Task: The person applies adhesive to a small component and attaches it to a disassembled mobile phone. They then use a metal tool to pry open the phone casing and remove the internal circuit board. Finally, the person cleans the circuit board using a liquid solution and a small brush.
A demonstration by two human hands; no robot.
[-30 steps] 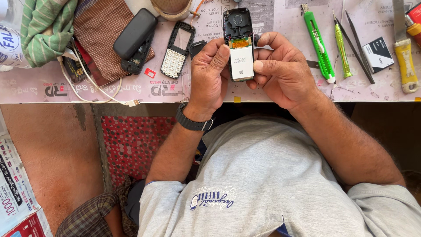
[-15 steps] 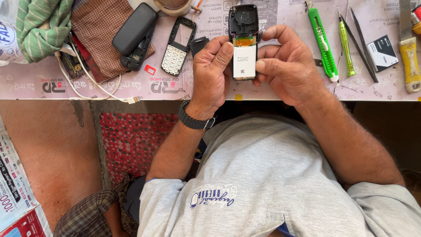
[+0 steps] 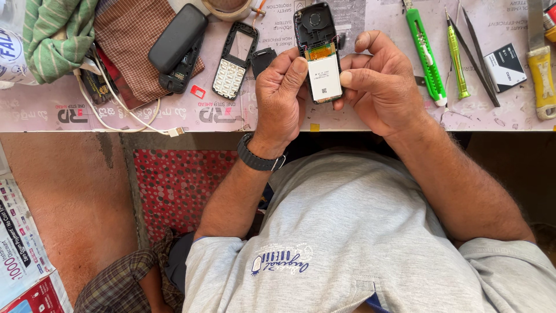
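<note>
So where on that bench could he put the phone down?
Bare bench shows along the near edge, between the white cable and the left hand. A smaller patch lies beside the right hand, under the green knife. The cloths' corner is crowded.

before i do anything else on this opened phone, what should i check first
1. Grip: the watch hand and the other hand pinch the opened phone from both sides: ok.
2. White block seated in the phone: cannot tell.
3. Tools close by: the green cutter, green screwdriver and tweezers lie beside the other hand: ok.
4. Loose parts: the keypad frame lies flat on the table, apart from the hands: ok.
5. White cable: its plug sits right at the table edge and might slip off: not ok.
</note>
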